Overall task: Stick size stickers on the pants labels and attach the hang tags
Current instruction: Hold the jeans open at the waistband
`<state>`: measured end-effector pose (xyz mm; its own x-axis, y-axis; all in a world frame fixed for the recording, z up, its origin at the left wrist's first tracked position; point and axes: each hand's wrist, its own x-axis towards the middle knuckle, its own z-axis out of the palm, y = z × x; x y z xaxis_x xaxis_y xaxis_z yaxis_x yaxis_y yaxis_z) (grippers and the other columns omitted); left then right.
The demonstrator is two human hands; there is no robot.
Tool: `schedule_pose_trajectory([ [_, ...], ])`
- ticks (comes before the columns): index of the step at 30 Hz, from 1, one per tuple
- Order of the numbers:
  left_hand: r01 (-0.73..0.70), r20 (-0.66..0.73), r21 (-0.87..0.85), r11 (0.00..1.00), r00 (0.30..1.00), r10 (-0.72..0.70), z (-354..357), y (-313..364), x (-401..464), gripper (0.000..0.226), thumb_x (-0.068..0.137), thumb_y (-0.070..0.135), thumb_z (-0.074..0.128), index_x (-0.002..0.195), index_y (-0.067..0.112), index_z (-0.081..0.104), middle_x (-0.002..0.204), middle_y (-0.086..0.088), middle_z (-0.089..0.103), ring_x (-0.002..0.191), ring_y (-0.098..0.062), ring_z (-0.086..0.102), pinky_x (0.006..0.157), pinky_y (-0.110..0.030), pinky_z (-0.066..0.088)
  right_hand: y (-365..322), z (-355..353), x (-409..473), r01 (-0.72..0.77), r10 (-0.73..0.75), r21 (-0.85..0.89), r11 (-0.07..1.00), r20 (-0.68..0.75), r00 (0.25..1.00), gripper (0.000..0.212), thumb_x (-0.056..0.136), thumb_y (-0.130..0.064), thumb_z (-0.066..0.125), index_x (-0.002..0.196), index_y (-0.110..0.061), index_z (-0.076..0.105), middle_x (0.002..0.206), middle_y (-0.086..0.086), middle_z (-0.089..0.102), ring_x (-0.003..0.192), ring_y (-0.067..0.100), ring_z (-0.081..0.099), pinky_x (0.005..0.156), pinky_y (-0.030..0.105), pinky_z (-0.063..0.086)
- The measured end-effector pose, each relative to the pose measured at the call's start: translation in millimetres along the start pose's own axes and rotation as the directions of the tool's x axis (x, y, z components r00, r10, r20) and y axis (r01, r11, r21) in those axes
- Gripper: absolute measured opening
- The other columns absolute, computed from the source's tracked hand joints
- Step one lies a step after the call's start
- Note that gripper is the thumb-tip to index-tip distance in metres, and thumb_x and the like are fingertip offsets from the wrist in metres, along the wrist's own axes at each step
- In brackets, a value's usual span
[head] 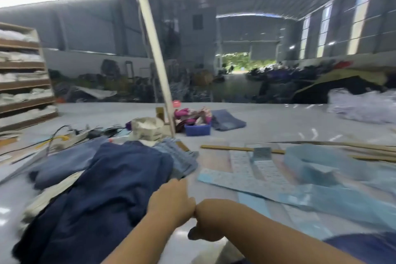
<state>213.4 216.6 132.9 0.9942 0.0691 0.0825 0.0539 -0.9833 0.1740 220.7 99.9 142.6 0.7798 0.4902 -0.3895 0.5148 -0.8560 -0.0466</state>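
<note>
A heap of dark navy pants (102,195) lies on the left of the table (267,122), with lighter blue pairs (64,163) under and behind it and a folded pale denim pair (182,161) at its far right edge. Both hands meet just beside the heap's near right edge. The left hand (171,201) rests knuckles-up with its fingers bent downward, touching or just off the navy cloth — the blur hides whether it holds anything. The right hand (203,225) is curled in a fist against the left one, thumb side down; what it grips, if anything, cannot be told.

To the right of the hands lie sticker sheets (242,165) — long white strips printed with small rows — on pale blue backing paper (321,197). A small grey tag (261,153) sits at their far end, beside a thin wooden stick (227,148) lying flat.

Farther back, a blue tray (198,129) holds pink and purple scraps, with a folded denim piece (228,122) just to its right and a cream cloth bag (147,127) to its left. A slanted wooden post (153,49) rises from between them. Cables (64,135) lie at far left, shelves (23,83) of white cloth stand behind, and crumpled clear plastic (362,105) sits at far right.
</note>
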Motion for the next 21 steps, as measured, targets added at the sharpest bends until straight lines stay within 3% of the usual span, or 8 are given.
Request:
schedule_pose_trajectory([
  [3, -0.216, -0.037, 0.078, 0.973, 0.975, 0.219, -18.3, 87.4, -17.6, 0.036, 0.092, 0.026, 0.050, 0.128, 0.026, 0.051, 0.131, -0.002, 0.058, 0.116, -0.023, 0.058, 0.093, -0.035, 0.048, 43.8, -7.8, -63.1, -0.205, 0.211, -0.068, 0.976, 0.096, 0.973, 0.058, 0.093, -0.050, 0.057, 0.143, -0.021, 0.048, 0.134, 0.011, 0.056, 0.123, 0.035, 0.051, 0.103, 0.045, 0.039],
  [6, -0.363, -0.021, 0.112, 0.925, 0.930, 0.368, -29.5, 165.3, -44.3, 0.032, 0.091, 0.029, 0.056, 0.123, 0.026, 0.054, 0.127, -0.003, 0.059, 0.112, -0.024, 0.059, 0.089, -0.036, 0.047, 86.7, -2.1, -133.3, -0.337, 0.338, -0.034, 0.941, 0.150, 0.929, 0.041, 0.096, -0.046, 0.055, 0.119, -0.014, 0.061, 0.114, 0.013, 0.062, 0.112, 0.033, 0.052, 0.095, 0.041, 0.038],
  [11, -0.560, -0.050, 0.159, 0.813, 0.818, 0.573, -36.4, 267.2, -96.2, 0.029, 0.091, 0.024, 0.051, 0.118, 0.021, 0.061, 0.121, -0.005, 0.063, 0.107, -0.026, 0.061, 0.082, -0.035, 0.047, 136.0, 26.4, -253.3, -0.362, 0.367, 0.165, 0.917, 0.002, 0.930, 0.052, 0.102, -0.043, 0.042, 0.145, -0.014, 0.043, 0.149, 0.015, 0.043, 0.137, 0.033, 0.039, 0.112, 0.044, 0.030],
  [16, -0.651, 0.028, -0.092, 0.753, 0.755, 0.656, -31.3, 327.6, -129.3, 0.026, 0.097, 0.031, 0.044, 0.103, 0.021, 0.067, 0.107, -0.004, 0.068, 0.087, -0.021, 0.056, 0.075, -0.031, 0.044, 164.8, 53.2, -332.4, -0.380, 0.413, 0.201, 0.903, -0.160, 0.897, 0.057, 0.097, -0.059, 0.036, 0.140, -0.024, 0.051, 0.142, 0.011, 0.050, 0.125, 0.033, 0.048, 0.107, 0.047, 0.038],
  [21, -0.598, 0.025, -0.435, 0.674, 0.740, 0.672, -25.6, 336.1, -148.0, 0.021, 0.095, 0.050, 0.050, 0.086, 0.033, 0.060, 0.081, 0.014, 0.061, 0.073, -0.003, 0.054, 0.059, -0.024, 0.036, 180.4, 77.7, -382.3, -0.157, 0.354, 0.480, 0.863, -0.353, 0.866, 0.035, 0.094, -0.048, 0.047, 0.126, -0.037, 0.057, 0.124, -0.007, 0.061, 0.106, 0.014, 0.058, 0.094, 0.038, 0.048],
])
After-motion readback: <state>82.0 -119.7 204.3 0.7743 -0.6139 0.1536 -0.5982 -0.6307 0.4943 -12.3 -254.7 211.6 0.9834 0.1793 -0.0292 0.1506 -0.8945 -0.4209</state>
